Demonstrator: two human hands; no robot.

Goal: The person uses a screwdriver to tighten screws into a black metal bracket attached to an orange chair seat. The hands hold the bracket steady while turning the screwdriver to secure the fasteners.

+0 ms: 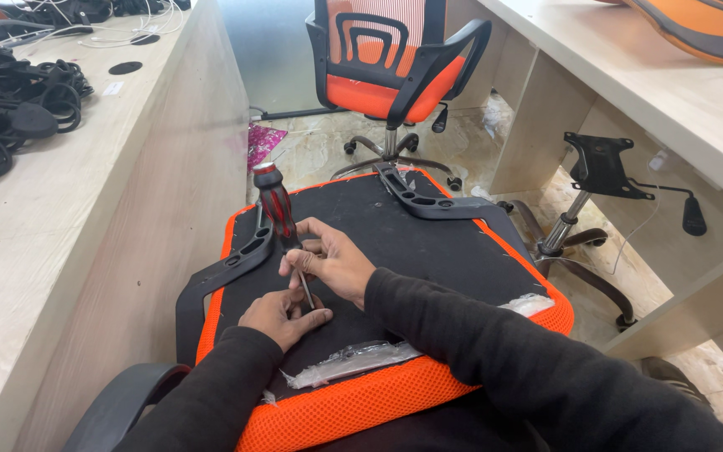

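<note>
An upturned orange chair seat with a black fabric underside lies in front of me. My right hand grips the metal shaft of a red-and-black screwdriver, handle up, tip down on the underside. My left hand rests by the tip, fingers pinched around the spot. Black armrests lie along the seat's left and far edges. A strip of clear plastic lies near the front edge.
A long wooden desk with black cables stands at left. An assembled orange office chair is beyond the seat. A chair base with a black mounting plate stands at right under another desk.
</note>
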